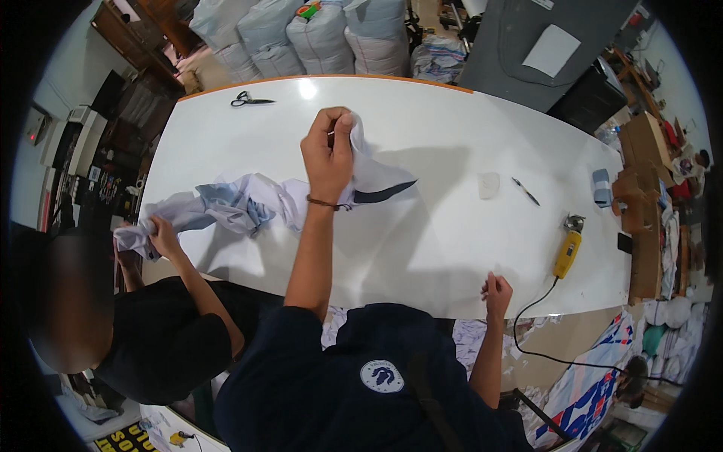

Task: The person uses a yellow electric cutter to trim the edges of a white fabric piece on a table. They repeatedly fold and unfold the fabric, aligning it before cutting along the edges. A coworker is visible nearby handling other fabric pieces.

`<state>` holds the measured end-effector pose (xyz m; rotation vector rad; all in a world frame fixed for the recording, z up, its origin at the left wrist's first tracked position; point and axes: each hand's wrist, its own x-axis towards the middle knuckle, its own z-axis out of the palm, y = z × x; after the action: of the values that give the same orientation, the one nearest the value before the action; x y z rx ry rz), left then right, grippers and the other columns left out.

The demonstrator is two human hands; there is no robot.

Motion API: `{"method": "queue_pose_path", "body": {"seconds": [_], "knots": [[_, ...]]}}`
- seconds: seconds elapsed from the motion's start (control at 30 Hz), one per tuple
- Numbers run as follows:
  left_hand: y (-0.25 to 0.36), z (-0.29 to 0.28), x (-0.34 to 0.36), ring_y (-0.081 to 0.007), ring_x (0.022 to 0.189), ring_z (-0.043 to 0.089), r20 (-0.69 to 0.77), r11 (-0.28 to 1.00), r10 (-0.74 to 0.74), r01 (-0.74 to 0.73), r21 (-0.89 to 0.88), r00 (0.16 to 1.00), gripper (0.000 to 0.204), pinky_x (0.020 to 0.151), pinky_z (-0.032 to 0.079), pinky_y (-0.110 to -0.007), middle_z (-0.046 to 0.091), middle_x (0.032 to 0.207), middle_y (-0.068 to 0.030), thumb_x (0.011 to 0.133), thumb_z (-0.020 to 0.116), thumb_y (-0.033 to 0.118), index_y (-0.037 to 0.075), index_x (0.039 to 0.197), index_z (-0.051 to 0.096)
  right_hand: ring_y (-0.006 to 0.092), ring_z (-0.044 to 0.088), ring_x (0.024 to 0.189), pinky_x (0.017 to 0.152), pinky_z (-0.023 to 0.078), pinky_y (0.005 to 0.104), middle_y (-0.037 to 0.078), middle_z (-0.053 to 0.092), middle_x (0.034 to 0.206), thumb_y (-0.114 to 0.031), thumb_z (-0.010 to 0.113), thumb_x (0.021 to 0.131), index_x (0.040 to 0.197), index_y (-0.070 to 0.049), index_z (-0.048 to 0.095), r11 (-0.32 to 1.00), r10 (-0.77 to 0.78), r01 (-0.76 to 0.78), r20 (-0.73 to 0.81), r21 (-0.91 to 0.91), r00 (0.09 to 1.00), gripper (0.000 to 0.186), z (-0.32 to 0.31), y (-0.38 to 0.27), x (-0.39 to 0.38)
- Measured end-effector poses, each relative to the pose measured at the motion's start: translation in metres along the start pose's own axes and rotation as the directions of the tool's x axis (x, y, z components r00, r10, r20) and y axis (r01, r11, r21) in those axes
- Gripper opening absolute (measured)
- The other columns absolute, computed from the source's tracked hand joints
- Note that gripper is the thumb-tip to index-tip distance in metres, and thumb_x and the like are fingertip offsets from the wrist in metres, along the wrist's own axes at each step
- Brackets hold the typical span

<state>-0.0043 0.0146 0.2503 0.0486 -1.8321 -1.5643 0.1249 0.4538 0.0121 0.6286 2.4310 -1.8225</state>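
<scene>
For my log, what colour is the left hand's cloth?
The cloth is white with a dark edge; head view.

The left hand (pixel 328 160) hides part of the white cloth (pixel 375 162). The co-worker's head (pixel 69 301) is blurred. The upper edge of the view cuts off the stacked white sacks (pixel 320 47).

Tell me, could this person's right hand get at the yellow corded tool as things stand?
Probably yes: the right hand appears to hold nothing, and white tabletop lies between it and the yellow tool, with no object in the way. The black cord trails over the near edge.
</scene>
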Motion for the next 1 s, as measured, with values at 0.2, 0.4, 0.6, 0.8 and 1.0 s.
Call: {"method": "queue_pose_path", "body": {"seconds": [0.2, 0.4, 0.6, 0.8, 1.0], "knots": [[0.114, 0.021, -0.011, -0.0052, 0.062, 0.048, 0.558, 1.000, 0.017, -0.028, 0.011, 0.830, 0.016, 0.057, 0.041, -0.022, 0.060, 0.071, -0.0012, 0.103, 0.058, 0.016, 0.001, 0.096, 0.060, 0.0120, 0.064, 0.086, 0.067, 0.049, 0.0243, 0.007, 0.066, 0.098, -0.005, 0.074, 0.086, 0.103, -0.001, 0.066, 0.813, -0.561, 0.523, 0.101, 0.257, 0.821, 0.019, 0.063, -0.189, -0.026], [0.152, 0.057, -0.035, -0.0043, 0.059, 0.045, 0.549, 0.997, 0.008, 0.036, -0.069, 0.836, 0.014, 0.054, 0.038, -0.024, 0.056, 0.067, -0.0008, 0.105, 0.055, 0.017, 0.003, 0.104, 0.056, 0.0313, 0.068, 0.091, 0.072, 0.054, 0.0377, 0.018, 0.064, 0.107, -0.013, 0.083, 0.065, 0.127, -0.001, 0.055, 0.425, -0.905, 0.902, 0.025, 0.077, 0.424, 0.069, 0.100, -0.300, -0.081], [0.167, 0.069, -0.039, -0.0001, 0.062, 0.046, 0.300, 0.880, 0.092, 0.063, -0.471, 0.949, 0.013, 0.055, 0.040, -0.018, 0.052, 0.073, 0.0052, 0.106, 0.054, 0.019, 0.005, 0.107, 0.055, 0.0401, 0.068, 0.079, 0.073, 0.055, 0.0399, 0.021, 0.068, 0.091, 0.002, 0.058, 0.075, 0.116, 0.000, 0.061, 0.516, -0.856, 0.857, -0.028, 0.009, 0.516, 0.041, 0.056, -0.319, -0.067], [0.193, 0.071, -0.001, -0.0015, 0.058, 0.047, -0.019, 0.716, 0.166, -0.134, -0.686, 0.986, 0.015, 0.050, 0.037, -0.019, 0.053, 0.073, 0.0054, 0.105, 0.057, 0.019, 0.005, 0.105, 0.057, 0.0373, 0.065, 0.091, 0.076, 0.052, 0.0437, 0.010, 0.065, 0.099, -0.003, 0.063, 0.079, 0.102, -0.009, 0.065, 0.555, -0.762, 0.671, 0.024, -0.491, 0.647, 0.024, 0.004, -0.332, -0.046], [0.206, 0.043, 0.018, -0.0005, 0.063, 0.047, -0.094, 0.804, 0.274, -0.281, -0.524, 0.957, 0.016, 0.056, 0.034, -0.017, 0.058, 0.080, 0.0041, 0.104, 0.059, 0.018, 0.002, 0.104, 0.062, 0.0313, 0.066, 0.097, 0.082, 0.050, 0.0407, 0.011, 0.067, 0.098, -0.006, 0.063, 0.082, 0.107, -0.009, 0.068, 0.602, -0.766, 0.488, -0.286, -0.632, 0.575, 0.026, -0.078, -0.317, -0.013]]}}
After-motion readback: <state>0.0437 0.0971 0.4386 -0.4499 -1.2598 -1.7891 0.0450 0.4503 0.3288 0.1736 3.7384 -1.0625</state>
